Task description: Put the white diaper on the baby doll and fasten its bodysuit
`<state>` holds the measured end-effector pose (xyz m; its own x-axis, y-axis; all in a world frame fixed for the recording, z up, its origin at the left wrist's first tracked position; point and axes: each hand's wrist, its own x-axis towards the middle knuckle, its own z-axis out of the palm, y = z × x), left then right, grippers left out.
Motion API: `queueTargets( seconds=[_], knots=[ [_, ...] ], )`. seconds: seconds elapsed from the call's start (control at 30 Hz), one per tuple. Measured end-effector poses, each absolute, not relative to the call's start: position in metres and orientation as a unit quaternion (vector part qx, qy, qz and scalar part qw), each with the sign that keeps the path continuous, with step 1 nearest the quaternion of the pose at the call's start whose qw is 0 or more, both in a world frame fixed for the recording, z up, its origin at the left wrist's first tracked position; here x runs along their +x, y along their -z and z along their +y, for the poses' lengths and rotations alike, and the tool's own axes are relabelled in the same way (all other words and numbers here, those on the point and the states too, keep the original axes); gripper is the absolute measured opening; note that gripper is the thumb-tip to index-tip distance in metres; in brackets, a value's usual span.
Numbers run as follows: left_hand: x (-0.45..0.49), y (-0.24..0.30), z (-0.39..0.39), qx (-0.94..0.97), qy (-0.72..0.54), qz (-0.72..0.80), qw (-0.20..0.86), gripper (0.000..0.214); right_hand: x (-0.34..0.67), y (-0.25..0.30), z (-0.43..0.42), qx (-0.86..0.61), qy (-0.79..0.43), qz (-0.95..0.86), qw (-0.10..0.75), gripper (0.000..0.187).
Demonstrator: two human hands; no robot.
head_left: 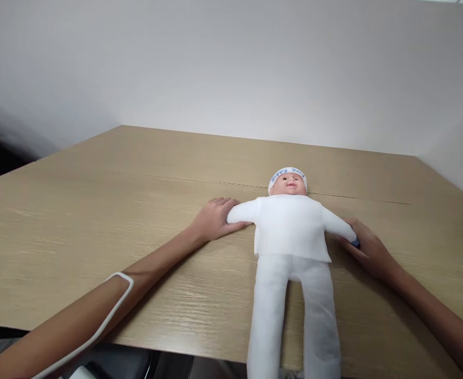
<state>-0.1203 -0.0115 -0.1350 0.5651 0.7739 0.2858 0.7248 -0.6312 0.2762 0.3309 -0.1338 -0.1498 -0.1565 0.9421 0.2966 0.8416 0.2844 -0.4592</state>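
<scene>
A baby doll (290, 226) in a white top and white trousers lies face up on the wooden table (168, 163). Its white cap (288, 172) carries blue lettering, and its legs reach over the front edge of the table. My left hand (218, 218) is closed around the end of the doll's arm on the left side. On the other side, my right hand (363, 246) grips the doll's other arm near a dark blue cuff. Both doll arms are spread outward. The fingertips of my right hand are partly hidden behind the sleeve.
A pale wall (231, 68) stands behind the table, with another at the right. A thin white cable (113, 310) lies across my left forearm. Below the front edge a dark object (121, 360) is partly visible. Seams run across the tabletop.
</scene>
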Motion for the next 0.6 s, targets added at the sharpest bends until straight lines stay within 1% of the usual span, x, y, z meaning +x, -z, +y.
queueTargets(
  seconds=[0.17, 0.3, 0.47, 0.6],
  knots=[
    [-0.111, 0.139, 0.044, 0.882, -0.214, 0.416, 0.050, 0.075, 0.344, 0.159, -0.084, -0.583, -0.058, -0.762, 0.274, 0.044],
    [-0.102, 0.140, 0.076, 0.869, -0.239, 0.433, 0.023, 0.076, 0.354, 0.163, -0.041, -0.599, -0.026, -0.748, 0.285, 0.053],
    [-0.102, 0.146, 0.094, 0.845, -0.297, 0.444, 0.020, 0.069, 0.361, 0.162, -0.005, -0.598, 0.037, -0.740, 0.305, 0.055],
    [-0.107, 0.154, 0.098, 0.819, -0.314, 0.480, -0.006, 0.056, 0.371, 0.169, 0.002, -0.602, 0.093, -0.724, 0.323, 0.064]
  ],
)
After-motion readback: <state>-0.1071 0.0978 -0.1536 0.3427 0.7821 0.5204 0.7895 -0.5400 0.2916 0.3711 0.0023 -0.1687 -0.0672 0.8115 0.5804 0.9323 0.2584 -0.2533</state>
